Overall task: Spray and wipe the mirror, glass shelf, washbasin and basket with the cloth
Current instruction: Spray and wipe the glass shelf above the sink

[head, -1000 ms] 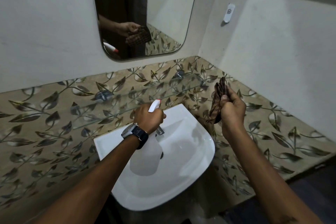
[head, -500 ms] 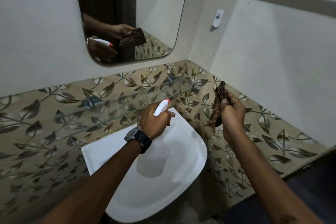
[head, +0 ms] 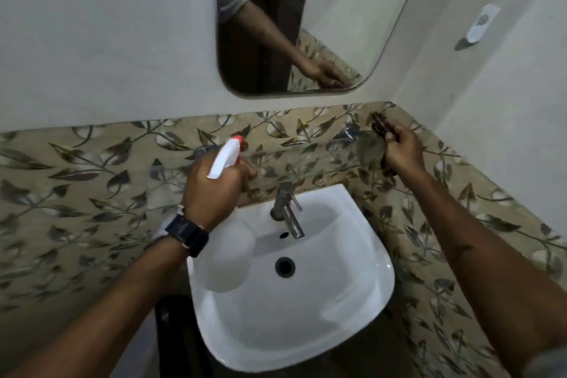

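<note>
left hand (head: pixel 214 193) fingers wrap the spray bottle (head: pixel 226 258), nozzle aimed at the glass shelf (head: pixel 310 159) above the washbasin (head: pixel 291 316), while the right hand (head: pixel 402 152) pinches the bunched cloth (head: pixel 379 127) nearby, seemingly ready to wipe.

The left hand (head: pixel 214 190) has risen from over the washbasin (head: pixel 322 316) bowl to the glass shelf (head: pixel 313 163) front edge. The spray bottle (head: pixel 225 156) nozzle now projects above its grip. The right hand (head: pixel 403 150) has moved up and outward to the shelf's right end, with the cloth (head: pixel 380 127) protruding above its grip. The tap (head: pixel 287 209) now stands exposed, below and right of the left grip.
</note>
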